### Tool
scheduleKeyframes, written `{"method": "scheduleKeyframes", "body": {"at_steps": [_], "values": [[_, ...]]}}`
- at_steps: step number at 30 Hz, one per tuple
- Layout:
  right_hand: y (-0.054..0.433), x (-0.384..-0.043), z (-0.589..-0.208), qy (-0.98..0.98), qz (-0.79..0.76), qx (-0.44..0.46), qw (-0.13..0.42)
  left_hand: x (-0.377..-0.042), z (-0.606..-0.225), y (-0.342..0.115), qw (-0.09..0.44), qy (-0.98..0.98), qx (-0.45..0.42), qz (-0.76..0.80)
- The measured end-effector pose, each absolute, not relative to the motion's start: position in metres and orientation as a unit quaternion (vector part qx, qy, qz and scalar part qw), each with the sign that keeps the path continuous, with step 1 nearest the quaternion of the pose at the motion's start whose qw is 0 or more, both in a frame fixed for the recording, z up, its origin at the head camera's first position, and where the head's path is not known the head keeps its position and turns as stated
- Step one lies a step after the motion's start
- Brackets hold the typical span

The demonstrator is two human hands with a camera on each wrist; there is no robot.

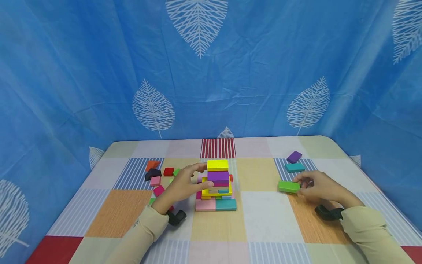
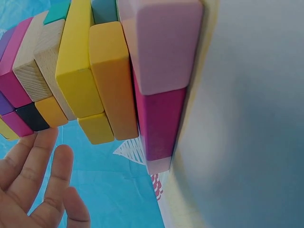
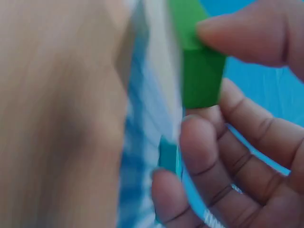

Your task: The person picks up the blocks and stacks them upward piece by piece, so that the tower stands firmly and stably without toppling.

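Note:
Layers of coloured wooden blocks form a stacked tower (image 1: 218, 178), topped by a yellow block (image 1: 217, 165). My left hand (image 1: 188, 181) is at the tower's left side, its fingers reaching toward the back and the thumb along the front. In the left wrist view, the extended fingers (image 2: 43, 147) come right up to the black and orange blocks (image 2: 51, 111). Off to the right, my right hand (image 1: 318, 187) pinches a green block (image 1: 288, 187) by its end. The right wrist view shows the thumb (image 3: 247, 35) on one face of that green block (image 3: 202, 78), with fingers opposite.
Beyond the right hand lie a teal block (image 1: 295, 167) and a purple block (image 1: 294, 157). Several loose blocks, including a red block (image 1: 169, 171), a pink block (image 1: 155, 181) and a black piece (image 1: 153, 174), lie left of the tower. A patchwork cloth (image 1: 267, 216) covers the table.

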State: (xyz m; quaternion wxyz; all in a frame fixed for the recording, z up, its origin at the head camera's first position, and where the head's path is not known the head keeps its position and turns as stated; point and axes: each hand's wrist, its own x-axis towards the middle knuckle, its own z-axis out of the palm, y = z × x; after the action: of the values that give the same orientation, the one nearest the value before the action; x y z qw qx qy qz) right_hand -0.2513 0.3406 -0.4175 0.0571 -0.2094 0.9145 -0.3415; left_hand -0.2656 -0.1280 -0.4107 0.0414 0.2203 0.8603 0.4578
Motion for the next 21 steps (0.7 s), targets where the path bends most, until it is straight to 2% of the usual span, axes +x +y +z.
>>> {"method": "scheduleKeyframes", "body": {"at_steps": [6, 11, 21], "values": [[0.302, -0.253, -0.409, 0.868, -0.406, -0.286, -0.002, -0.266, -0.411, -0.127, 0.039, 0.862, 0.220, 0.455], [0.266, -0.251, -0.395, 0.841, -0.446, -0.303, -0.043, -0.265, -0.410, -0.127, 0.037, 0.864, 0.221, 0.450], [0.206, -0.256, -0.384, 0.812, -0.474, -0.332, -0.075, -0.265, -0.407, -0.130, -0.002, 0.840, 0.274, 0.469]]}}
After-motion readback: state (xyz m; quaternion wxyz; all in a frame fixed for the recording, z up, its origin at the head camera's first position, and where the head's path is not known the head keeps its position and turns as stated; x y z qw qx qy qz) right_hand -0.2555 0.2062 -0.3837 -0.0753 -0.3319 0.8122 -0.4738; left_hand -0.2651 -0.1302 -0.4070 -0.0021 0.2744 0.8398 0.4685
